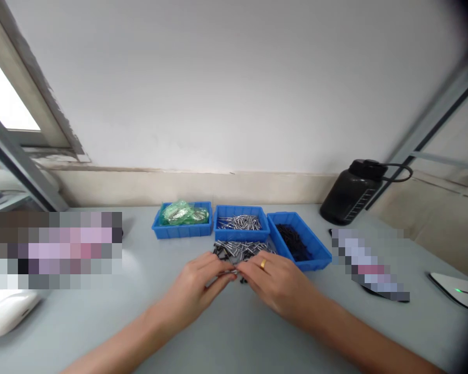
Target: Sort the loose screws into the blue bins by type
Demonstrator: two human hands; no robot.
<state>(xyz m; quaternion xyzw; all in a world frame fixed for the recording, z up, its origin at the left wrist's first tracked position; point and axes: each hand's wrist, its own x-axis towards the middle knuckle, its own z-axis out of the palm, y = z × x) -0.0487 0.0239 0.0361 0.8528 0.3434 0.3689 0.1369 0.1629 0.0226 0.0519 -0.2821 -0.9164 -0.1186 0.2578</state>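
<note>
In front of a loose pile of silver metal pins [253, 248] with small black parts [223, 253] among them, my two hands meet fingertip to fingertip. My left hand [203, 280] is closed in a pinch on what looks like a thin silver metal pin [230, 270]. Pinched at the same spot is my right hand [276, 283], with a gold ring on one finger; its fingers hide what lies in them. Behind the pile stands a blue bin of silver pins [239, 223]. To its right, an angled blue bin [315, 252] holds black parts [294, 241].
A third blue bin [183, 232] at the left holds a green plastic bag [183, 213]. A black bottle [353, 192] stands at the back right by the wall. Blurred-out objects lie on both sides. A white device [458, 291] is at the right edge, another white object [10, 311] at the left.
</note>
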